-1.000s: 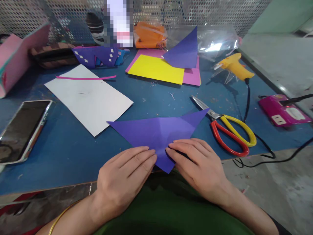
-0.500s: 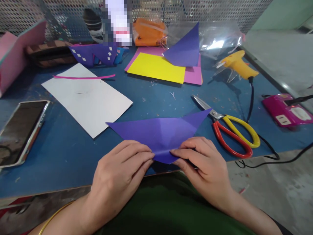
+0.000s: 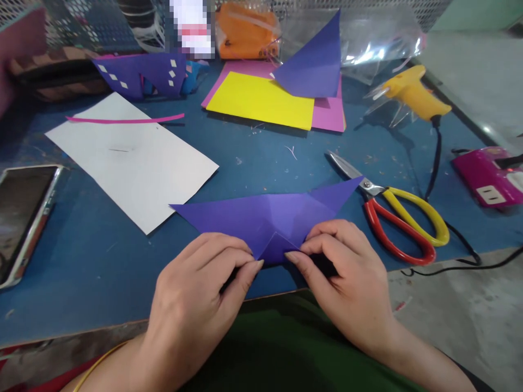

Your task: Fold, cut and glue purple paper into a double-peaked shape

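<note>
The purple paper (image 3: 261,218) lies flat near the front edge of the blue counter (image 3: 102,261), a wide triangle with its long edge away from the person and its near tip folded up into a small flap. The left hand (image 3: 196,305) pinches the left side of that flap between thumb and fingers, its grip narrow and closed on the paper. The right hand (image 3: 347,283) does the same on the right side, fingertips pressed onto the fold, so both hands meet at the flap with only the small folded point between them.

The paper's right corner reaches up to the blades of the scissors (image 3: 392,218), which lie just beside it with one red and one yellow handle. Left of the paper and just apart from it is a white sheet (image 3: 126,158), with a thin pink strip (image 3: 122,118) on its far edge. A phone (image 3: 20,212) lies at the left edge. Farther back lie a yellow sheet (image 3: 261,100) over pink ones, with another purple piece (image 3: 314,65) standing tilted on them. A yellow glue gun (image 3: 417,98) stands at the right rear, its cord running forward
</note>
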Demonstrator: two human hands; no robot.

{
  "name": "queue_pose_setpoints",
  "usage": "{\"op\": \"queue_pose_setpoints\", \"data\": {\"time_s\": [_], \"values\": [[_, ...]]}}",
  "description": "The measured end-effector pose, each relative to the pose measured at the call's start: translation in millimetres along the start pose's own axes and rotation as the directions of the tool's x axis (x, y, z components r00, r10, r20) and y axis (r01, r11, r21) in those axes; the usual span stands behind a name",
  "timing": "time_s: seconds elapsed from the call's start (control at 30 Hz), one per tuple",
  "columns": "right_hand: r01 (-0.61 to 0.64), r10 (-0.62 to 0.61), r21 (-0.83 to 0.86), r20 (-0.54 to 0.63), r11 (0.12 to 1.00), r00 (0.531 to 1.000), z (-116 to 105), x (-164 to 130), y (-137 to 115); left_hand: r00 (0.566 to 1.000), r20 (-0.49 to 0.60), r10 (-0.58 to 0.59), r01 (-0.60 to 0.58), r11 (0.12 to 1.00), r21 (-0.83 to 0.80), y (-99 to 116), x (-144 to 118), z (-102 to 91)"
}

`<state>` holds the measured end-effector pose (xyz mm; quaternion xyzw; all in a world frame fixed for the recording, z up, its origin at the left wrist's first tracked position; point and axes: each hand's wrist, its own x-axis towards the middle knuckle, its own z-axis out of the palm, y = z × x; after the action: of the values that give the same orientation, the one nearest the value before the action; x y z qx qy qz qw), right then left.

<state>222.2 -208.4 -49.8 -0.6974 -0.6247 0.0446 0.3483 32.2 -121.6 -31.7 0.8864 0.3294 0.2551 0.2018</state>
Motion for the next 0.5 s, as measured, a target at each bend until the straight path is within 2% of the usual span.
{"op": "queue_pose_setpoints", "data": {"time_s": [0.5], "values": [[0.015, -0.009, -0.114, 0.056, 0.993, 0.998, 0.2, 1.1, -0.4, 0.999, 0.04, -0.005, 0.003, 0.998, 0.068, -3.2, -0.1, 2.8]]}}
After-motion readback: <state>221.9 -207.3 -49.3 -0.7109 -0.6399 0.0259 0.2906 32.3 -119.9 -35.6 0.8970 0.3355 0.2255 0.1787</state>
